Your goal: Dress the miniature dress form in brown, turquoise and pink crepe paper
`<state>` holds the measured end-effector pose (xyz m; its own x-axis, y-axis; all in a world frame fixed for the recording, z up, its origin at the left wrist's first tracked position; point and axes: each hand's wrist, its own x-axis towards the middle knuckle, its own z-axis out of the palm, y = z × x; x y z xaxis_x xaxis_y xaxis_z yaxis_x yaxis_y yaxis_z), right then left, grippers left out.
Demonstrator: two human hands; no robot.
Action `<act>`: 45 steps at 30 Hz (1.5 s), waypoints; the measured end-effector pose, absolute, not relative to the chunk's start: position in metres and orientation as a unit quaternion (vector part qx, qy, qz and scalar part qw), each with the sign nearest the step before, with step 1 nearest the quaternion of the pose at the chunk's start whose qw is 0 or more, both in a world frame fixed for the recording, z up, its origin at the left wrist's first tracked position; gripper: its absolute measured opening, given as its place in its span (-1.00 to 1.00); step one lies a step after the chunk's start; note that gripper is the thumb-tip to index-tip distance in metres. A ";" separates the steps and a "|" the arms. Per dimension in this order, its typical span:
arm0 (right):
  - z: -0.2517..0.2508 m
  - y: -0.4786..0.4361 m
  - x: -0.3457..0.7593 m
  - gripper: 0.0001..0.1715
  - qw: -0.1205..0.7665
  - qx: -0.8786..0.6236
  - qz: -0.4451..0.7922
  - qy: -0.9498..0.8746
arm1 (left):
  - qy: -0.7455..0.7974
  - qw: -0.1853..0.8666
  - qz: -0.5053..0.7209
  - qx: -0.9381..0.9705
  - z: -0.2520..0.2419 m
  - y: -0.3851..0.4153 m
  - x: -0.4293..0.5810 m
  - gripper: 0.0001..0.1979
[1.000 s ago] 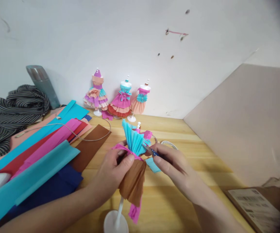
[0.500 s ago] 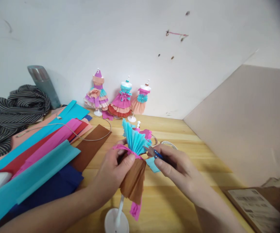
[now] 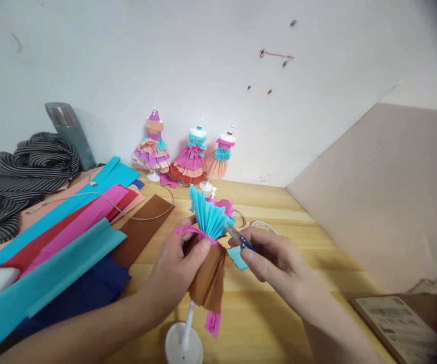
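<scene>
Grip status: left hand (image 3: 180,255) closed on a dressed mannequin (image 3: 211,260) at the waist; right hand (image 3: 279,258) closed around a blue-handled cutting tool (image 3: 242,239). Wooden tabletop (image 3: 271,323) extends beneath. Mannequin leans between the two hands; contact of its base (image 3: 184,346) with the tabletop cannot be confirmed. Brown paper skirt (image 3: 207,283) hangs below the left thumb. Pleated blue paper (image 3: 209,217) fans upward above it, tool tip at the right edge. Pink band (image 3: 188,230) crosses at the waist, against the thumb.

We viewed from one head-worn camera, facing forward and down, close above the tabletop (image 3: 252,316), toward the wall (image 3: 127,60).
</scene>
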<state>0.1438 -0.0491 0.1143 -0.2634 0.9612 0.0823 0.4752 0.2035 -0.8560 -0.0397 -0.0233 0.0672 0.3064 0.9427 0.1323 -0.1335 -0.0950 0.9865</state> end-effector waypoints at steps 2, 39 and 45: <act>0.115 -0.049 0.143 -0.53 0.324 -0.513 0.365 -0.706 | 0.365 0.561 0.468 0.578 0.068 -0.023 -0.040 -0.80; 0.129 -0.032 0.153 -0.42 0.259 -0.541 0.493 -0.630 | 0.384 0.544 0.466 0.582 0.056 -0.023 -0.036 -0.63; 0.133 -0.028 0.157 -0.42 0.244 -0.531 0.504 -0.636 | 0.352 0.567 0.457 0.588 0.057 -0.024 -0.035 -0.68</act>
